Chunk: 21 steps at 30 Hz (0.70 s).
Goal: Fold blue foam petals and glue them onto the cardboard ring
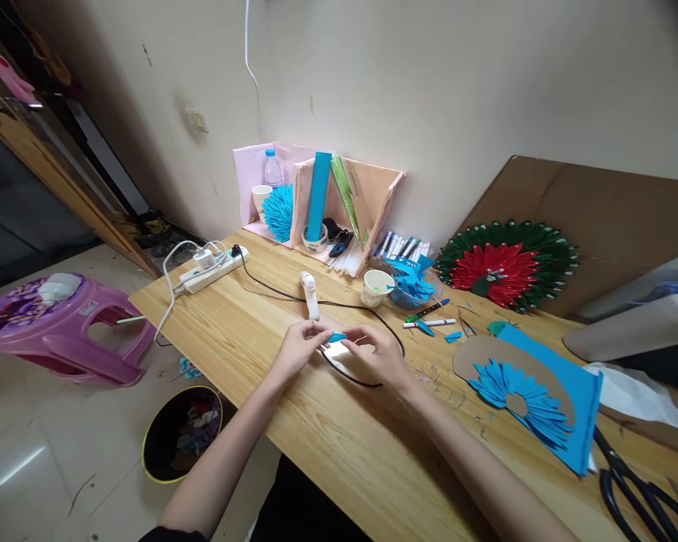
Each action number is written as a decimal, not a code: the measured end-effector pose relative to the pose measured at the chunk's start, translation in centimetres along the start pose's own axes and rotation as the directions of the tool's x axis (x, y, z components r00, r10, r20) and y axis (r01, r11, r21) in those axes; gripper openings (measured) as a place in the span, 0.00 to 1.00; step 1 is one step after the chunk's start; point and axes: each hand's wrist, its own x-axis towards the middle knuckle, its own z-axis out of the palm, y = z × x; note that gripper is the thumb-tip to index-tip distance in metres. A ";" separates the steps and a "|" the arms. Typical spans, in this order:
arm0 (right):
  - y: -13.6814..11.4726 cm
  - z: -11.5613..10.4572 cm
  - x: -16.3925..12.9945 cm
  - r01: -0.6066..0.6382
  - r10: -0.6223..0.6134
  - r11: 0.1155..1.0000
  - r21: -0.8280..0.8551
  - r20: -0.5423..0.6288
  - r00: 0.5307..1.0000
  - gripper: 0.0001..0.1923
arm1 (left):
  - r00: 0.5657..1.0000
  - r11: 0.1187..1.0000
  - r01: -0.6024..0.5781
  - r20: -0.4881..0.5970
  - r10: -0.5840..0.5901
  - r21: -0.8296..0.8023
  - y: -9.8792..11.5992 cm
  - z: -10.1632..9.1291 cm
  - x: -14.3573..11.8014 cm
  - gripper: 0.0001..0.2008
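A small blue petal-shaped piece [337,338], thin like foam or paper, is pinched between both hands above the table. My left hand [300,348] grips its left end with thumb and fingers. At its right end are the closed fingertips of my right hand [377,354]. Just behind the hands stands a white upright tool [310,295] that looks like a glue gun; its lower part is partly hidden. Under my fingers a white surface [339,351] shows, and a black cord [350,369] loops around it. To the right lies a cardboard disc [468,357] carrying a partial ring of blue petals [542,414].
Behind are a paper cup [377,288], a bowl of blue scraps [412,290] and markers [429,310]. Black scissors [627,482] lie at right, beside a blue sheet [584,421]. A power strip [213,271] sits at the left edge; a bin [147,452] is below.
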 end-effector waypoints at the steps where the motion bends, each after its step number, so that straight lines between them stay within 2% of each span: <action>1: -0.2 0.2 0.1 -0.043 0.043 0.998 0.037 0.012 0.999 0.10 | 1.000 1.000 -0.017 0.001 0.017 0.011 -0.1 -0.1 0.0 0.15; 4: -0.4 0.5 0.5 -0.109 0.109 0.990 0.086 0.012 0.994 0.09 | 0.999 0.998 -0.054 -0.008 0.054 0.036 -0.2 -0.3 0.0 0.15; 6: -0.4 0.7 0.6 -0.095 0.097 0.993 0.066 -0.022 0.995 0.09 | 0.997 0.998 -0.049 -0.055 0.050 0.031 -0.3 -0.5 0.0 0.16; 9: -0.1 0.9 0.7 0.070 -0.072 0.997 -0.043 -0.055 0.996 0.08 | 0.995 0.998 0.061 -0.078 -0.060 0.010 -0.4 -0.9 0.0 0.23; 12: 0.4 1.2 0.8 0.288 -0.289 0.944 -0.164 0.021 0.957 0.10 | 0.978 0.979 0.203 0.055 -0.203 0.001 -0.3 -1.3 -0.2 0.28; 14: 0.8 1.4 0.8 0.358 -0.348 0.909 -0.215 0.083 0.934 0.11 | 0.970 0.976 0.217 0.118 -0.215 -0.008 -0.2 -1.5 -0.3 0.26; 18: 1.2 1.8 0.8 0.348 -0.327 0.905 -0.244 0.122 0.937 0.12 | 0.983 0.988 0.154 0.102 -0.152 -0.007 0.1 -2.1 -0.2 0.22; 21: 1.5 2.4 1.5 0.222 -0.223 0.953 -0.207 0.018 0.975 0.12 | 0.996 0.995 0.091 -0.018 -0.091 0.039 0.3 -2.9 0.1 0.21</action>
